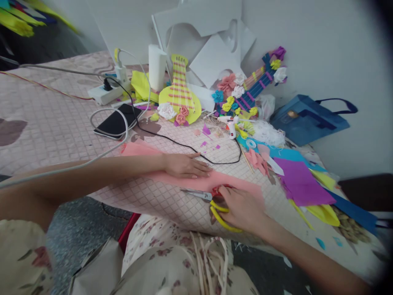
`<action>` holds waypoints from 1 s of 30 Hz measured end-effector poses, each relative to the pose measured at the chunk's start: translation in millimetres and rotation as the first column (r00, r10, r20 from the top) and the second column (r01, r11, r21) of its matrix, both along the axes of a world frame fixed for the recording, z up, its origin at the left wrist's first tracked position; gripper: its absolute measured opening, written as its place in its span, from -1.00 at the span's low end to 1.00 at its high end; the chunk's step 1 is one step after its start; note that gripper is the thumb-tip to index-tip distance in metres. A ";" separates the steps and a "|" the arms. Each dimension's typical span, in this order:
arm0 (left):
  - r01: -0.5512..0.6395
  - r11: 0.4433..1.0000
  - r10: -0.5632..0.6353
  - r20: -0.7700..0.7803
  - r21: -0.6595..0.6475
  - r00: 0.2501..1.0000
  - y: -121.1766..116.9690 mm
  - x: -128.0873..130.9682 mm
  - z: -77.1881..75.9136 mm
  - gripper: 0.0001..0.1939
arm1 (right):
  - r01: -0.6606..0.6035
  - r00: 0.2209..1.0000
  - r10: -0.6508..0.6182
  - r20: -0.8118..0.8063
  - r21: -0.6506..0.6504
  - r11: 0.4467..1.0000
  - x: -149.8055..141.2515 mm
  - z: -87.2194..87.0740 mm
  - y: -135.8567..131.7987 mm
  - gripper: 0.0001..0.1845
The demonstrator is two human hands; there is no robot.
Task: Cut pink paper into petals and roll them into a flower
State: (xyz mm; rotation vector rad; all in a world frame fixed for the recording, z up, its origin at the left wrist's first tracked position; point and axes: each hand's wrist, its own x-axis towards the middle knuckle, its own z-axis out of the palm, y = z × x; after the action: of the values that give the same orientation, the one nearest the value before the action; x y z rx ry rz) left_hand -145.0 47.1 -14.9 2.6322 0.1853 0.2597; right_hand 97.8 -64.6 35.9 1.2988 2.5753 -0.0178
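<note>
A long strip of pink crepe paper lies along the front part of the table. My left hand rests flat on it, fingers stretched out toward the right. My right hand grips a pair of scissors with red and yellow handles. The blades point left, over the near edge of the strip, and look nearly closed. Part of the handles is hidden under my fingers.
Behind the strip stand a yellow paper guitar and a blue one with paper flowers. A hot glue gun trails a black cord toward my left hand. A tablet, a power strip and purple paper lie around.
</note>
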 end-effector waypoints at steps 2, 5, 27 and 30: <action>0.007 1.000 -0.007 0.022 0.005 1.000 0.6 -0.7 0.5 -0.51 | -0.006 0.999 0.005 -0.035 -0.013 1.000 12.4 0.9 -3.3 -0.67; 0.010 1.000 -0.012 0.078 0.028 0.997 1.9 -1.8 1.4 -0.51 | -0.017 0.994 0.016 -0.105 -0.012 1.000 39.5 1.0 -5.6 -0.66; -0.716 0.696 0.680 -0.265 -0.061 0.684 -9.3 -0.1 34.0 -0.92 | 0.416 0.784 -0.379 -0.492 -0.039 0.909 126.3 -46.7 64.9 -0.73; -0.694 0.719 0.667 -0.253 -0.026 0.701 -8.8 8.5 34.3 -0.93 | 0.400 0.811 -0.355 -0.465 -0.002 0.917 131.1 -41.2 65.0 -0.74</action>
State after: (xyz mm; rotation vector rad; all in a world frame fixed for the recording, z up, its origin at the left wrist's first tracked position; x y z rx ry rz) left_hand -136.5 38.3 19.4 2.3489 1.2373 0.1744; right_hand 229.0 0.4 -5.3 2.0438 2.6471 -0.3171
